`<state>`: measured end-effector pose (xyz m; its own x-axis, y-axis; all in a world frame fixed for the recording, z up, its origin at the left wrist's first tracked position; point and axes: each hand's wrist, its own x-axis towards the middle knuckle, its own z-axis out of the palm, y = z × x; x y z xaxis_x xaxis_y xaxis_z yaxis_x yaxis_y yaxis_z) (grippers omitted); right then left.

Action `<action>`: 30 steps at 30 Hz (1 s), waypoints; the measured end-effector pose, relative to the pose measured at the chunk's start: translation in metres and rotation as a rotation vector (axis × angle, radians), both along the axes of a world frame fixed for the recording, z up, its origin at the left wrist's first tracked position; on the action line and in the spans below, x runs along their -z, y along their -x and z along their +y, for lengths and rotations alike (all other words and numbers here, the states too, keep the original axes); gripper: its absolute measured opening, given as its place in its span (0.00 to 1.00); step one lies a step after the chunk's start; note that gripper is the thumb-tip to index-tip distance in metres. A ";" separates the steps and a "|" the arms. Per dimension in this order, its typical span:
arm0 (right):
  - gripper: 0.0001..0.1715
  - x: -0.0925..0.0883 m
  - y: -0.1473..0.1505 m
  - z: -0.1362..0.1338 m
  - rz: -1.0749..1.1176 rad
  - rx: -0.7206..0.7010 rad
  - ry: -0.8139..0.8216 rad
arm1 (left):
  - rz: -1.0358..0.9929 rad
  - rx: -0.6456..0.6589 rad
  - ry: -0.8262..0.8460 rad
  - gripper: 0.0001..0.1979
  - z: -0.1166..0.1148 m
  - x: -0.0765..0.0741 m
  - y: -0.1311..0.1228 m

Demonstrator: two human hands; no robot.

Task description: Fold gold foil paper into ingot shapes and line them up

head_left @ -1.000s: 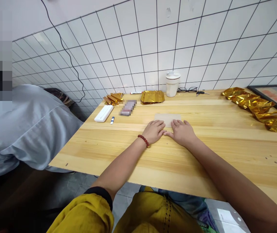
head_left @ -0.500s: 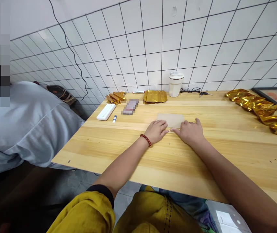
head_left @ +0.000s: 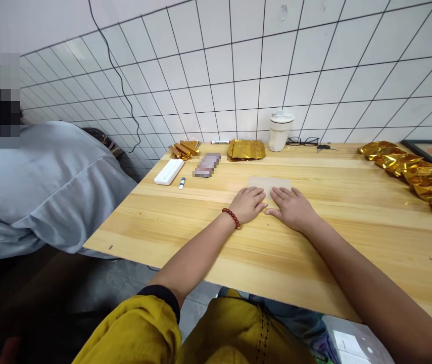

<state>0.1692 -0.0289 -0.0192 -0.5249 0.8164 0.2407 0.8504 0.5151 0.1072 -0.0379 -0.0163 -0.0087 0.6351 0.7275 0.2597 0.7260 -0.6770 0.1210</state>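
A pale beige sheet, which looks like paper (head_left: 269, 183), lies flat on the wooden table (head_left: 185, 222) in front of me. On its near left part rests my left hand (head_left: 248, 203), palm down with fingers stretched out. My right hand (head_left: 290, 206) lies flat over the near right part, fingers extended and slightly spread. Both thumbs point inward and almost meet below the sheet. The sheet's near edge is hidden under my hands. A red bead bracelet (head_left: 231, 218) is round my left wrist.
Along the back stand folded gold foil (head_left: 246, 150), a white cup (head_left: 280, 131), glasses (head_left: 303, 141) and keys (head_left: 327, 147). Gold foil strips (head_left: 409, 169) lie at right. A white power bank (head_left: 169, 172) and small blue-white stick (head_left: 182, 183) lie left. A person in grey (head_left: 56, 187) sits at left.
My right hand has flattened, its curled fingers stretching out over the sheet and moving slightly inward. My left hand stays pressed on the sheet. The view has shifted slightly.
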 end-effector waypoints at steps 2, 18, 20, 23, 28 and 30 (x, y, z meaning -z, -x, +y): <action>0.42 0.004 0.000 0.002 0.007 -0.003 0.033 | -0.001 -0.010 -0.003 0.16 -0.001 -0.001 0.000; 0.44 -0.002 -0.001 0.001 0.001 0.006 0.075 | -0.015 -0.416 -0.013 0.18 -0.006 -0.009 -0.005; 0.44 -0.002 -0.001 0.001 0.013 0.013 0.077 | -0.012 -0.433 -0.006 0.18 -0.006 -0.009 -0.005; 0.45 -0.003 -0.001 0.001 0.024 0.020 0.083 | -0.017 -0.442 0.010 0.17 -0.006 -0.008 -0.004; 0.45 -0.003 -0.002 0.001 0.005 0.011 0.090 | -0.067 -0.274 0.001 0.25 -0.003 -0.006 -0.002; 0.46 -0.002 -0.002 0.001 0.003 0.014 0.088 | -0.049 -0.135 0.018 0.26 -0.002 -0.004 -0.002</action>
<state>0.1709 -0.0275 -0.0168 -0.5129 0.8415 0.1695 0.8577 0.5107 0.0600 -0.0362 -0.0188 -0.0047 0.5183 0.8101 0.2742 0.8031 -0.5712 0.1696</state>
